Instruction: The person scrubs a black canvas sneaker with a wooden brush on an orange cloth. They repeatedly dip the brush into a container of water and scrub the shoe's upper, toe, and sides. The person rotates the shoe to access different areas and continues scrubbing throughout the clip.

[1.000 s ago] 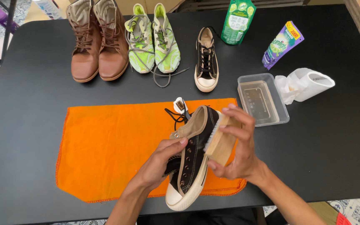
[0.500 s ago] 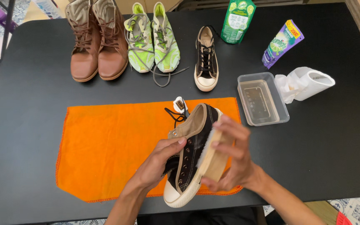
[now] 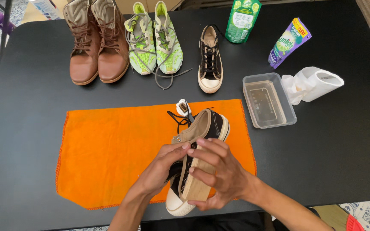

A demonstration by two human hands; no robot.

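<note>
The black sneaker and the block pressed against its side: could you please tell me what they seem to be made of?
Black sneaker: likely matte woven canvas, going by the dull fabric look, with an off-white, smooth, rubber-like toe cap and sole edge. Block under the right hand: probably unfinished wood, pale tan with flat faces; faint grain is hard to confirm.

Black canvas sneaker (image 3: 202, 145) – cream toe cap, tilted on side, sole rightward, above orange cloth (image 3: 116, 149).
</note>
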